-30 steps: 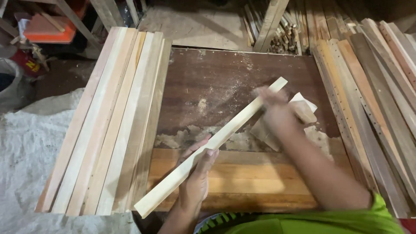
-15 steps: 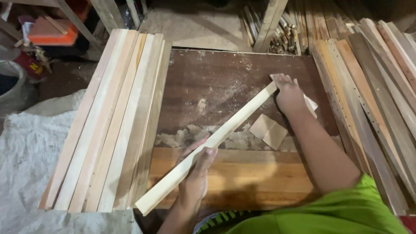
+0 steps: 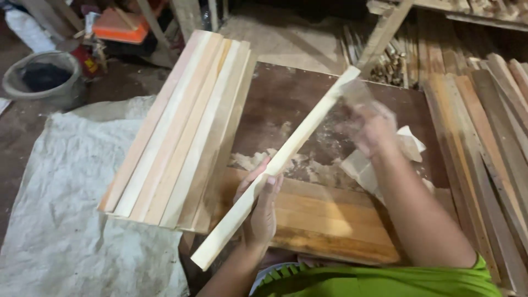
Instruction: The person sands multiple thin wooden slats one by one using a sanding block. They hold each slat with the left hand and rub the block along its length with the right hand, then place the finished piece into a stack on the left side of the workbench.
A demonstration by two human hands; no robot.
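Across the middle of the dark wooden board (image 3: 286,104) we hold a long pale wooden strip (image 3: 280,162) slantwise, its near end hanging past the board's near edge and its far end reaching toward the far right corner. Our left hand (image 3: 261,206) grips the strip in its lower half, fingers curled shut around it. Our right hand (image 3: 371,124) is blurred beside the strip's upper part; we cannot tell how far its fingers are open or whether they grasp anything. Just under that hand lie pale folded sheets (image 3: 410,146) on the board. Along the board's left edge rests a stack of light planks (image 3: 181,126). Darker planks (image 3: 484,126) lean at the right edge.
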